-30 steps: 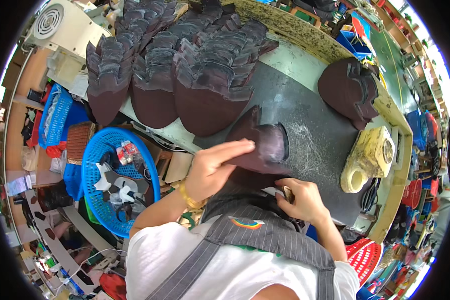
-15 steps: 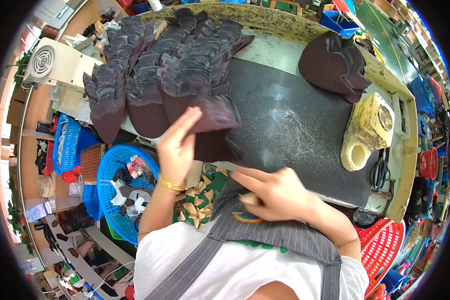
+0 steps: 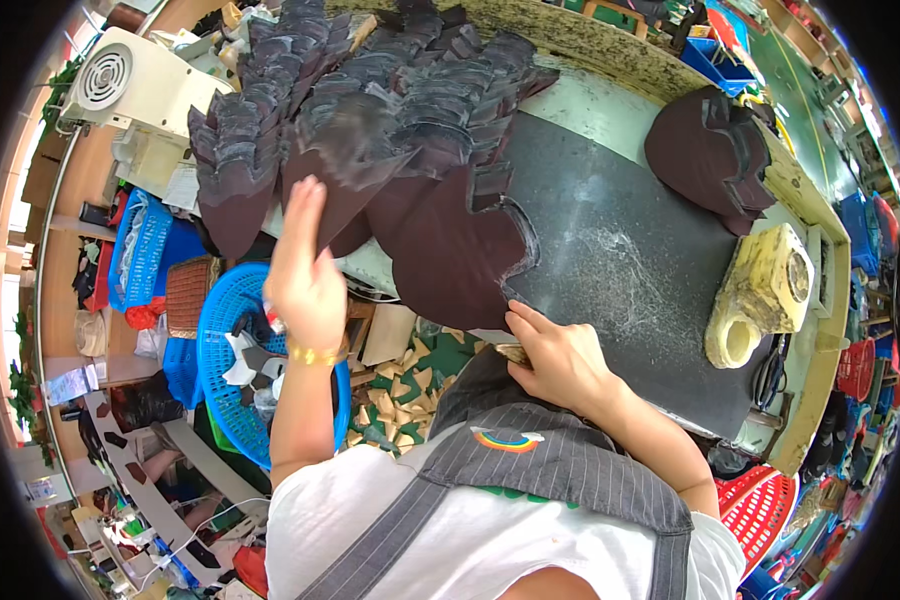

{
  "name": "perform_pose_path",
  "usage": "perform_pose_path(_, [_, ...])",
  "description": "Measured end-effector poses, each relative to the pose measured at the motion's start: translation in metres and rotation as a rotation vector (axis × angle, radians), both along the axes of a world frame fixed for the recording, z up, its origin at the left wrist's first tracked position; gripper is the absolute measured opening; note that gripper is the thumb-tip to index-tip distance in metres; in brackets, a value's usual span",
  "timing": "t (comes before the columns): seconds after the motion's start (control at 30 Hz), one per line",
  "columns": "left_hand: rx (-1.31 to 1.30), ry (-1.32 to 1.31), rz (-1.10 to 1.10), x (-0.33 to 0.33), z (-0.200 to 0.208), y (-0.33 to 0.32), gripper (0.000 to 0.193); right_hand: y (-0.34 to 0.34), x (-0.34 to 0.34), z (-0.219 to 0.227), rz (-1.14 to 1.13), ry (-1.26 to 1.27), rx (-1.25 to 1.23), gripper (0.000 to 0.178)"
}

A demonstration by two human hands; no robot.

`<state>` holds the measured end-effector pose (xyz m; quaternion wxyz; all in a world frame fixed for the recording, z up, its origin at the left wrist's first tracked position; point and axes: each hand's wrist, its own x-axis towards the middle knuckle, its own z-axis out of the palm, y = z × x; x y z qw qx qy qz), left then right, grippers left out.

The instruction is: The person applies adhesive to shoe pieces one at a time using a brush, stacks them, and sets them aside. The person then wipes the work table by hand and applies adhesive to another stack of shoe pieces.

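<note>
My left hand (image 3: 308,275) is at the left, closed with thumb and straight fingers on a dark maroon shoe-upper-like piece (image 3: 345,185). Motion blurs the piece's grey-edged far end, which lies over the overlapping rows of similar pieces (image 3: 435,95). Before me, another maroon piece (image 3: 450,250) with a curved, notched grey edge rests at the near left part of the black mat (image 3: 610,250). My right hand (image 3: 565,365) has its fingertips at that piece's lower right corner. Under its curled fingers shows a bit of a small beige thing (image 3: 513,353), mostly hidden.
A stack of maroon pieces (image 3: 705,155) stands at the far right, with a yellowed machine part (image 3: 765,290) and scissors (image 3: 770,375) nearer. A blue basket of scraps (image 3: 215,385) sits left below the table, a red basket (image 3: 760,510) at lower right. Raised edging (image 3: 590,45) borders the back.
My left hand has carried its piece left, over the rows. Another maroon piece now lies uncovered before me. My right hand has moved up and right to that piece's corner.
</note>
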<state>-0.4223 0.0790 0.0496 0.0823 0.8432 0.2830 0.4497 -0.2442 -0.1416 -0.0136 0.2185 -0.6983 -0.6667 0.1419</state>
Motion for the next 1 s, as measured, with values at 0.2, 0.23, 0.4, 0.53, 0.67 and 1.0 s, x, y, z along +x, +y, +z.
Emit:
perform_pose_path(0.2, [-0.059,0.522,-0.643,0.034,-0.073,-0.027,0.094,-0.063,0.026,0.051,-0.368,0.201,0.19,0.022])
perform_pose_path(0.23, [-0.107,0.608,-0.688,0.034,-0.077,-0.042,0.097,-0.085,0.032,0.062,-0.526,0.26,0.185,0.019])
perform_pose_path(0.4, [-0.32,0.608,-0.618,0.021,-0.079,-0.056,0.075,-0.186,0.1,0.077,-1.151,0.625,0.742,0.009])
perform_pose_path(0.53, [-0.291,0.432,-0.597,0.028,-0.021,-0.056,0.066,-0.199,0.124,0.042,-1.28,0.48,0.558,0.016])
perform_pose_path(0.67, [0.074,0.52,-0.794,0.047,0.02,-0.082,0.058,-0.181,0.144,0.021,-1.277,0.316,0.37,0.023])
perform_pose_path(1.0, [0.217,0.604,-0.934,0.065,-0.063,-0.083,0.032,-0.138,0.128,0.046,-1.053,0.991,0.543,0.02])
